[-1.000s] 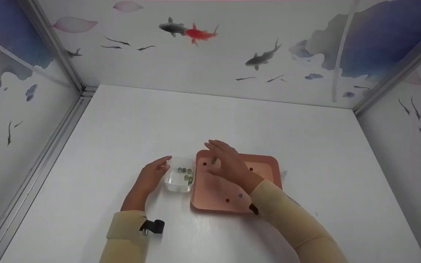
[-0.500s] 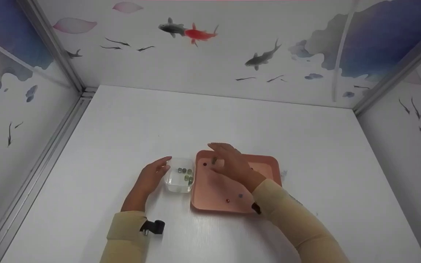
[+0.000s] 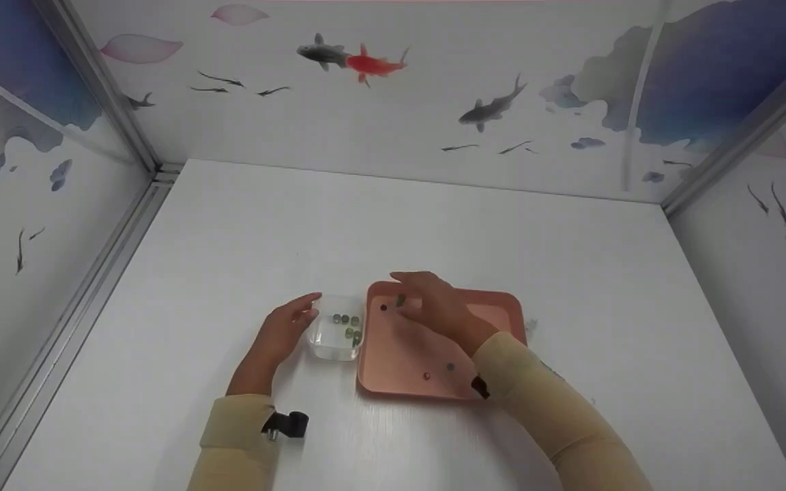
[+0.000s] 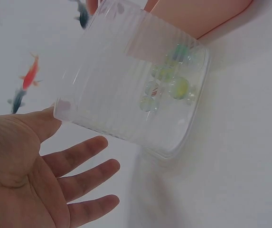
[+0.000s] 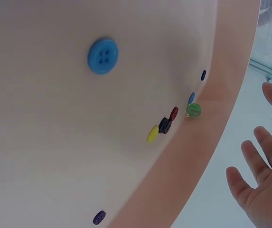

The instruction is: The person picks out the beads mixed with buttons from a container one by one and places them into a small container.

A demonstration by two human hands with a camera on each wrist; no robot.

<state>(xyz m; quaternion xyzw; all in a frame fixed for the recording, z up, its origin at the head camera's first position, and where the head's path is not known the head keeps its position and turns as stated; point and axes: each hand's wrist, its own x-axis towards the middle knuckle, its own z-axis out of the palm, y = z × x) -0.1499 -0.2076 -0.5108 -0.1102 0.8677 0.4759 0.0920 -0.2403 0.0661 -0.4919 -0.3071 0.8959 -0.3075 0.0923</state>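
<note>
My left hand (image 3: pixel 285 327) is beside a clear plastic container (image 3: pixel 328 352), one fingertip at its rim and the other fingers loosely extended. Several green and yellowish glass marbles (image 4: pixel 178 89) lie on the container's bottom. Over the pink tray (image 3: pixel 393 361) to its right hovers my right hand (image 3: pixel 444 307), its fingers relaxed around nothing. Below those fingers, at the tray's far side, a green marble (image 5: pixel 193 110) lies among small buttons: a red button (image 5: pixel 174 113), a dark button (image 5: pixel 165 125) and a yellow button (image 5: pixel 152 134). A blue button (image 5: pixel 102 55) sits apart.
Nearer the tray's front are a reddish button (image 3: pixel 426 376) and a bluish button (image 3: pixel 450 367). A purple button (image 5: pixel 99 217) is by the tray wall. The white table (image 3: pixel 297 218) is bounded by printed panels (image 3: pixel 393 123) at the back and sides.
My right hand has shifted slightly right and toward me over the tray, its fingers still loose. The left hand, container and marbles have stayed in place.
</note>
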